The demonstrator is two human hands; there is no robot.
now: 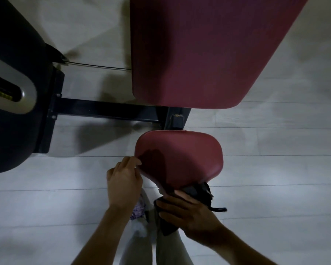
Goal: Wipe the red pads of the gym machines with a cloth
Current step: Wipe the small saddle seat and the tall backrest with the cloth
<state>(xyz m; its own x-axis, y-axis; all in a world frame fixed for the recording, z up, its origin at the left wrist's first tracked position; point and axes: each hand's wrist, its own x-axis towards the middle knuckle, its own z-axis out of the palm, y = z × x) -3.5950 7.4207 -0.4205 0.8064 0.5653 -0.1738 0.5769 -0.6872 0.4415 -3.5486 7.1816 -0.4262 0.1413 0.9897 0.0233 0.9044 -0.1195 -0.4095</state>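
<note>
A small red seat pad (182,155) sits in the middle of the view, below a large red back pad (199,52). My left hand (123,182) holds the seat pad's left edge, with the thumb tip on the rim. My right hand (187,213) grips a dark cloth (197,192) against the near front edge of the seat pad. Part of the cloth hangs below my palm, and a dark strap of it sticks out to the right.
A dark steel beam (107,109) runs from the seat post left to the black weight-stack housing (13,92). A thin cable (96,66) crosses above it. Pale floor planks (275,169) lie all around. My legs show at the bottom centre.
</note>
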